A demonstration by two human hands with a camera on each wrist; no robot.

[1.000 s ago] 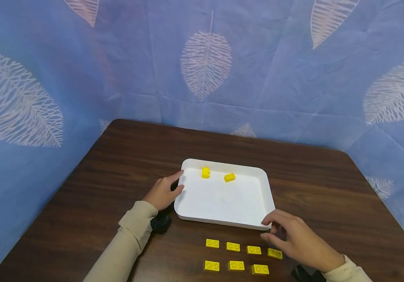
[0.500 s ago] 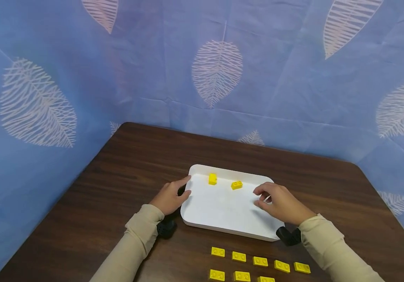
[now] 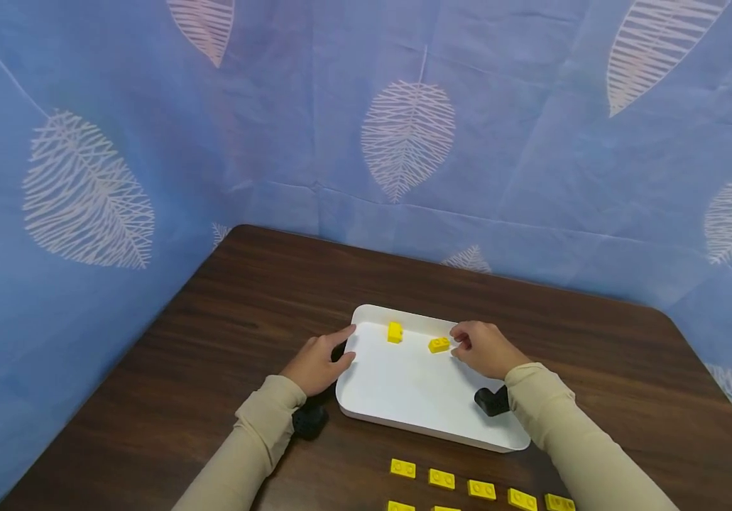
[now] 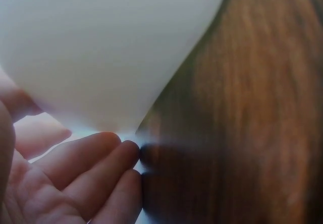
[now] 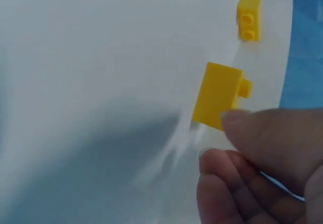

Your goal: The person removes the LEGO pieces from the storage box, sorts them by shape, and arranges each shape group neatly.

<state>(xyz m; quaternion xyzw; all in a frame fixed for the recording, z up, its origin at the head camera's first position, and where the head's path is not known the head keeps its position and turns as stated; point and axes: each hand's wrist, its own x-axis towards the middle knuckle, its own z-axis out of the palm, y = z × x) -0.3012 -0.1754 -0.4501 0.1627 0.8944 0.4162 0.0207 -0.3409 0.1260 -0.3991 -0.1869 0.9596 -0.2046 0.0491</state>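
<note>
A shallow white tray (image 3: 417,397) holds two yellow toy bricks near its back wall: a left brick (image 3: 394,332) and a right brick (image 3: 439,345). My left hand (image 3: 317,362) is at the tray's left rim, thumb and forefinger spread with their tips at the edge. In the left wrist view its other fingers (image 4: 96,173) lie against the outer wall. Over the tray's right side, my right hand (image 3: 483,348) reaches in, fingertips beside the right brick. The right wrist view shows the thumb overlapping this brick's (image 5: 217,95) corner, with a gap between thumb and bent fingers.
In front of the tray lies a row of several yellow bricks (image 3: 441,479), and part of another row (image 3: 400,506) shows at the frame's bottom. The dark wooden table (image 3: 263,284) meets a blue leaf-patterned cloth (image 3: 289,142) behind.
My right hand has moved from beside the tray's front right corner, over the rim, to the right brick at the back. The left hand stays at the left rim. The view has shifted.
</note>
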